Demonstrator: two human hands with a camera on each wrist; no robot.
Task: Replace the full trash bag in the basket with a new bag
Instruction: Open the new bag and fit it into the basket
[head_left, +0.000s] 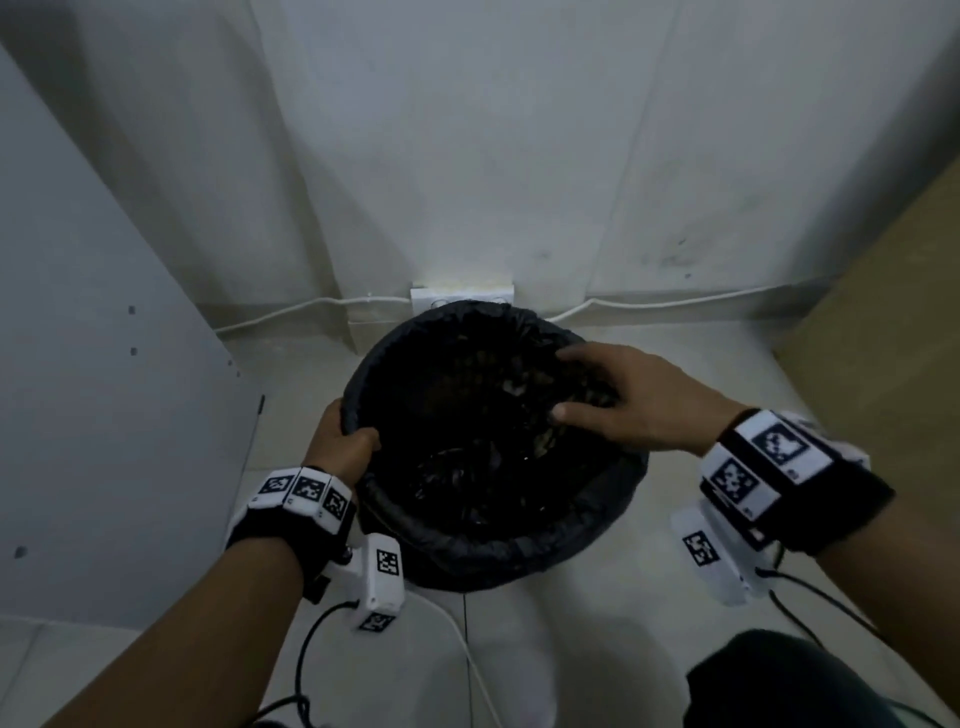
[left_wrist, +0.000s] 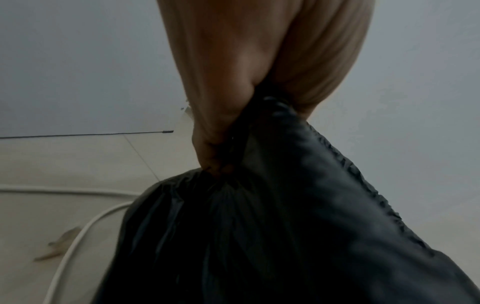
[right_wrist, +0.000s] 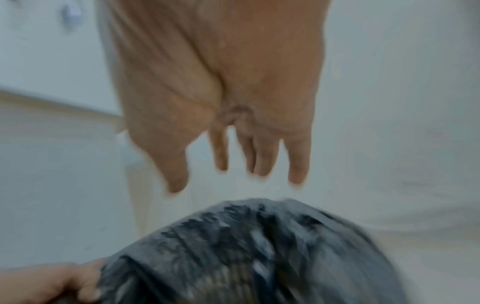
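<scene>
A round basket lined with a black trash bag (head_left: 467, 545) stands on the pale floor against the wall. The bag's edge is folded over the rim and hides the basket itself; dim rubbish shows inside. My left hand (head_left: 343, 439) grips the bag's rolled edge at the left rim, thumb inside. In the left wrist view the left hand (left_wrist: 221, 107) pinches gathered black plastic (left_wrist: 285, 226). My right hand (head_left: 613, 395) hovers over the right side of the opening, its fingers spread and holding nothing. In the blurred right wrist view the right hand (right_wrist: 249, 156) is above the bag (right_wrist: 246, 246).
A white socket box (head_left: 461, 297) sits on the wall just behind the basket, with a white cable (head_left: 291, 312) running along the floor edge. A grey panel (head_left: 104, 364) stands to the left and a brown panel (head_left: 883, 338) to the right. My knee (head_left: 779, 680) is at bottom right.
</scene>
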